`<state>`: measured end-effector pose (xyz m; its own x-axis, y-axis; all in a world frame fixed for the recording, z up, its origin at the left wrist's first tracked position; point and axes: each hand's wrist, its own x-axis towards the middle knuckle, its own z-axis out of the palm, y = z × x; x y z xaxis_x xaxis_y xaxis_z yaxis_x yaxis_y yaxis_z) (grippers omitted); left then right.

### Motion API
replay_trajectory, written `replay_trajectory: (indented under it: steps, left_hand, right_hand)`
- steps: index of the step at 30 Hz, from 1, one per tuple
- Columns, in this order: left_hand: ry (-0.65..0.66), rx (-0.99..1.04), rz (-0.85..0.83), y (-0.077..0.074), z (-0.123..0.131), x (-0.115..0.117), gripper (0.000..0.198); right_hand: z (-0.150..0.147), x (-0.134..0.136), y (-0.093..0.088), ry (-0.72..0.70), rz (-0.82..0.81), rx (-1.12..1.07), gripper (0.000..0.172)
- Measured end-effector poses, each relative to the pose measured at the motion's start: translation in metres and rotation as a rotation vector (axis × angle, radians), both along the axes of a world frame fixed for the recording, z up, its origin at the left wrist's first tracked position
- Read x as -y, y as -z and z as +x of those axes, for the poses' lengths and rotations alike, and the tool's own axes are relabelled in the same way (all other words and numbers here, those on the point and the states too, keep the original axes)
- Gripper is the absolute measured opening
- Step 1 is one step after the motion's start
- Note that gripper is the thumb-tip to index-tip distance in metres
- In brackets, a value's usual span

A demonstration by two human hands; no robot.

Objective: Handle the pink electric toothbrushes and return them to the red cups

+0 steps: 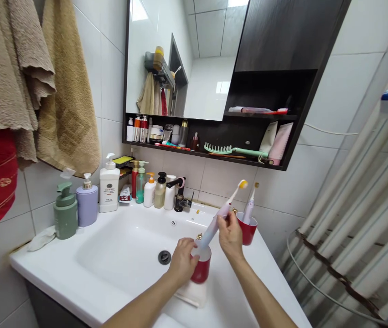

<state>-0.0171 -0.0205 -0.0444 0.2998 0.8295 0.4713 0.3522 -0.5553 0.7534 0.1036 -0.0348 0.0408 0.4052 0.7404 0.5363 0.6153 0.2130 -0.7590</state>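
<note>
My left hand [182, 260] is closed around the rim of a red cup [201, 272] with a pale inside, over the right part of the sink. In my right hand [230, 234] is an electric toothbrush [224, 209], pale pink and bluish, tilted with its yellow-bristled head up to the right. Its lower end reaches over or into the cup's mouth. Behind my right hand, a second red cup [247, 233] stands on the counter with another electric toothbrush [249, 210] in it. A folded white cloth [191, 294] lies below the held cup.
The white sink [121, 246] has a black drain [164, 257] and a black faucet [180, 200]. Pump bottles, including a green one [65, 214] and a purple one [87, 202], line the back left. A dark mirror cabinet [282, 45] hangs above; a curtain [347, 218] hangs right.
</note>
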Motion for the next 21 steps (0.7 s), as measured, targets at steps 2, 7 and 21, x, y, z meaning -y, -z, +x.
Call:
replay_trajectory:
  steps: [2, 7, 21]
  left_hand:
    - [0.001, 0.250, -0.129, -0.015, 0.005, -0.001, 0.021]
    - [0.288, 0.786, -0.577, -0.042, 0.022, -0.008, 0.032]
    - [0.234, 1.204, -0.823, -0.025, 0.015, -0.036, 0.009]
  right_hand:
    - [0.003, 0.014, -0.002, -0.066, 0.007, 0.016, 0.036]
    - [-0.004, 0.038, 0.034, -0.274, -0.170, 0.056, 0.029]
    - [-0.011, 0.040, 0.060, -0.602, -0.665, -0.318, 0.027]
